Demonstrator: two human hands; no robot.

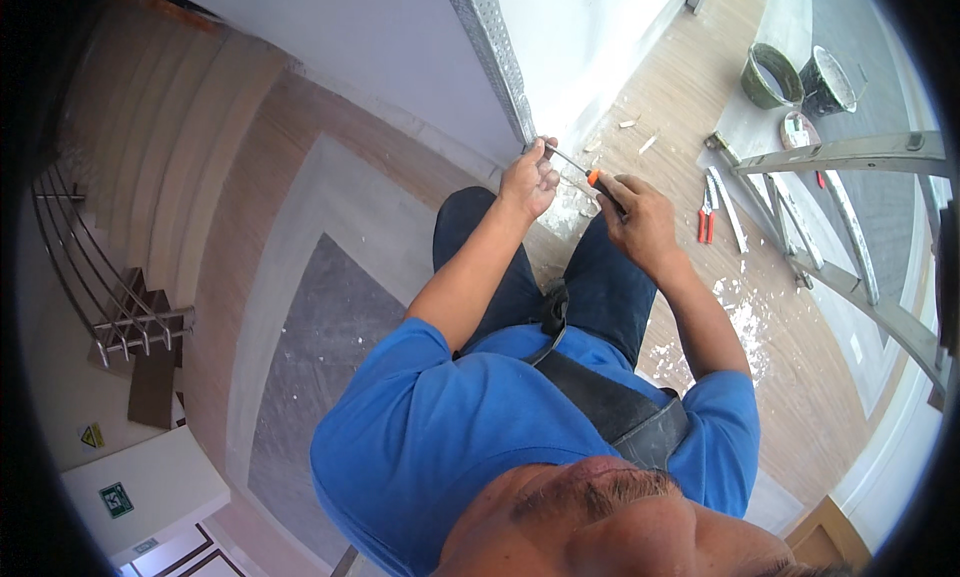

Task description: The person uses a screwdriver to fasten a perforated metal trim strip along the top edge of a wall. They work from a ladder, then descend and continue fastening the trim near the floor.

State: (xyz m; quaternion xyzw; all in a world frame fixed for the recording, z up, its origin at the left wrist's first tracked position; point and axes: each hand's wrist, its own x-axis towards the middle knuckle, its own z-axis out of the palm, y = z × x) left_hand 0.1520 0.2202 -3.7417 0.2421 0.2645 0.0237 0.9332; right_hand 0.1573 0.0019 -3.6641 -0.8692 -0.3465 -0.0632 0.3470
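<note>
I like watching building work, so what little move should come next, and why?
Perhaps nudge the screwdriver gently toward the lower end of the metal strip: the right hand grips it, its shaft points that way, and the left hand is close by.

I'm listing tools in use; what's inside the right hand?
The right hand grips an orange-and-black handle, its thin shaft running toward the left hand. Fingers cover part of the handle, so its full shape cannot be seen.
</note>
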